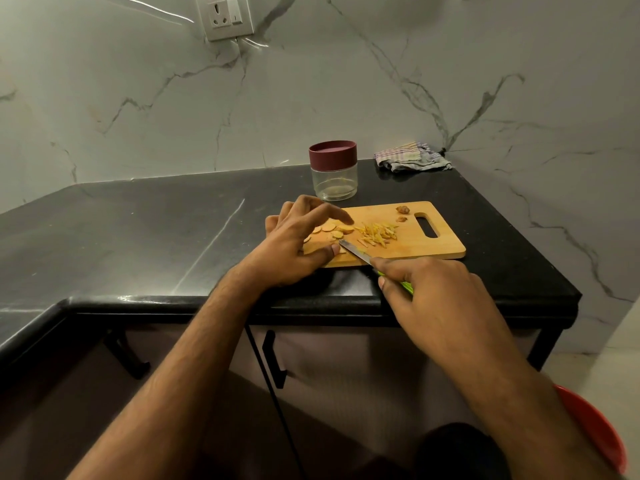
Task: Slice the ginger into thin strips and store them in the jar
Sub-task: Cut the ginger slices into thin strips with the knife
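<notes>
Two bare hands work over a rectangular light-wood cutting board point(426, 245) with a slot handle, which lies on a black stone countertop point(145, 230) near its front edge. The left hand point(294, 244) rests on the board's left part with fingers spread and relaxed, the forefinger reaching over a loose row of pale round ginger slices point(330, 229) and the thumb lying near the tip of the knife; it grips nothing. The right hand point(433, 299) is curled round the green handle of a small steel-bladed knife point(356, 251), forefinger extended along the top, with the blade angled toward the slices and its tip on or just above the board; contact cannot be confirmed. A small heap of thin yellow ginger strips point(377, 233) lies at the board's middle, just beside the slices. Two brown ginger offcuts point(402, 210) sit near the slot handle. A clear round jar with a maroon lid point(333, 169) stands upright behind the board, lid on. A crumpled striped cloth point(410, 156) lies in the corner against the veined marble wall point(346, 81). A white wall socket point(225, 16) is mounted above.
</notes>
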